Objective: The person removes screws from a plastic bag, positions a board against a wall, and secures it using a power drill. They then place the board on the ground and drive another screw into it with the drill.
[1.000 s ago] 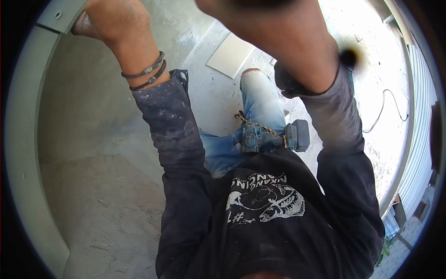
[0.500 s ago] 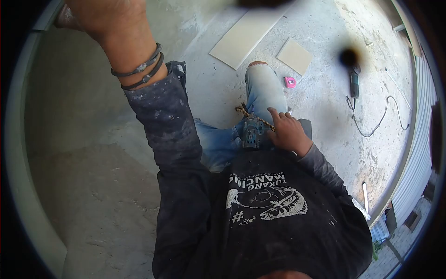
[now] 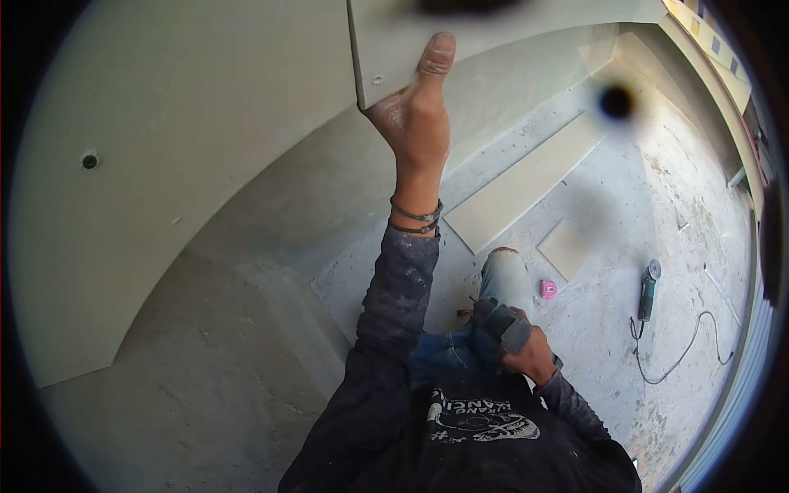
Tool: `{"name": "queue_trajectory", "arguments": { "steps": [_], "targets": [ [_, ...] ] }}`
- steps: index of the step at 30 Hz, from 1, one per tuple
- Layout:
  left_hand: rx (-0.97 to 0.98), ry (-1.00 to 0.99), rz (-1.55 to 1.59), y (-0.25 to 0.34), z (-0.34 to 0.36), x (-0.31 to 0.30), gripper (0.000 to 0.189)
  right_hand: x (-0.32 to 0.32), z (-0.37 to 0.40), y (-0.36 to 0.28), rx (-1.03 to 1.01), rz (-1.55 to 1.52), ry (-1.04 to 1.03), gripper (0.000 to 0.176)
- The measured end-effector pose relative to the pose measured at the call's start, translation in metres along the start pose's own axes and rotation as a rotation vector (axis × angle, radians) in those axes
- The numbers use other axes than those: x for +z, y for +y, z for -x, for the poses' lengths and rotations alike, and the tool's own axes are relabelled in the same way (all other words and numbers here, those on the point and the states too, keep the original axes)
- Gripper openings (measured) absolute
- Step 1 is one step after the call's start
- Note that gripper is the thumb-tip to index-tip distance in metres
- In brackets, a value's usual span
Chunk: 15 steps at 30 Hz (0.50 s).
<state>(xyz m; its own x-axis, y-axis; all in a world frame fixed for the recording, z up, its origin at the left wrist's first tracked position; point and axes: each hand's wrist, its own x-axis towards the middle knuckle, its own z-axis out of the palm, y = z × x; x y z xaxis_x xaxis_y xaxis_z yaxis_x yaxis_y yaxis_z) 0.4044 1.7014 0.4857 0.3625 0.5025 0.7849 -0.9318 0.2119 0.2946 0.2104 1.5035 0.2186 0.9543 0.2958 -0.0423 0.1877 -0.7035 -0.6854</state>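
Observation:
My left hand (image 3: 423,115) is raised at the corner of a pale board (image 3: 390,37) overhead, its thumb laid along the face and its other fingers out of sight behind the edge. A small screw spot shows near that corner. Low in front of my lap, my right hand (image 3: 532,355) is wrapped around a cordless drill (image 3: 503,324), whose dark, blocky end faces me. The drill is slightly blurred, and its tip cannot be made out.
A larger panel (image 3: 189,90) with a dark hole spans the upper left. On the concrete floor lie a long board (image 3: 526,185), a smaller square piece (image 3: 565,246), a pink tape measure (image 3: 548,288) and an angle grinder (image 3: 648,292) with its cord (image 3: 686,361).
The view has tilted upward, bringing the overhead boards into sight. My right hand, fingers loose beside the drill at the waist before, now grips it. My left hand now shows at the board's corner.

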Motion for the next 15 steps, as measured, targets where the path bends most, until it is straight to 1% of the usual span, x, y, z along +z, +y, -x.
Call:
{"name": "queue_trajectory", "arguments": {
  "steps": [1,2,4,5,6,7,8,9,11,12,13,15],
  "targets": [
    [-0.013,0.002,0.013,0.001,0.001,0.0,0.033,-0.009,-0.002,-0.005,-0.135,-0.153,0.089,0.035],
    [-0.021,0.008,0.025,0.0,0.001,0.001,0.031,-0.02,-0.003,-0.012,-0.144,-0.14,0.09,0.035],
    [-0.041,0.01,0.035,0.0,0.002,0.003,0.025,-0.047,-0.004,-0.033,-0.529,0.449,0.233,0.027],
    [-0.047,0.014,0.041,0.001,0.003,0.002,0.023,-0.049,-0.006,-0.047,-0.354,0.166,0.188,0.026],
    [-0.061,0.017,0.033,0.002,0.004,0.001,0.023,-0.052,-0.008,-0.061,-0.185,-0.126,0.193,0.026],
    [-0.076,0.02,0.025,0.003,0.005,0.0,0.023,-0.051,-0.01,-0.067,-0.136,-0.616,0.215,0.026],
    [-0.109,0.028,0.007,0.003,0.005,-0.001,0.024,-0.053,-0.018,-0.073,-0.161,-0.75,0.257,0.027],
    [-0.098,0.022,0.01,0.002,0.004,0.001,0.024,-0.055,-0.028,-0.078,-0.248,-0.707,0.308,0.027],
    [-0.036,-0.05,-0.126,-0.004,0.004,-0.005,0.01,-0.058,-0.057,-0.081,-0.381,-0.651,0.361,0.027],
    [-0.021,-0.063,-0.165,-0.006,0.004,-0.008,0.011,-0.058,-0.073,-0.08,-0.421,-0.641,0.369,0.027],
    [-0.033,-0.087,-0.157,-0.008,0.006,-0.014,0.013,-0.056,-0.088,-0.076,-0.444,-0.647,0.366,0.027],
    [-0.153,-0.129,-0.04,-0.012,0.013,-0.03,0.017,-0.048,-0.115,-0.064,-0.46,-0.699,0.329,0.027]
  ]
}}
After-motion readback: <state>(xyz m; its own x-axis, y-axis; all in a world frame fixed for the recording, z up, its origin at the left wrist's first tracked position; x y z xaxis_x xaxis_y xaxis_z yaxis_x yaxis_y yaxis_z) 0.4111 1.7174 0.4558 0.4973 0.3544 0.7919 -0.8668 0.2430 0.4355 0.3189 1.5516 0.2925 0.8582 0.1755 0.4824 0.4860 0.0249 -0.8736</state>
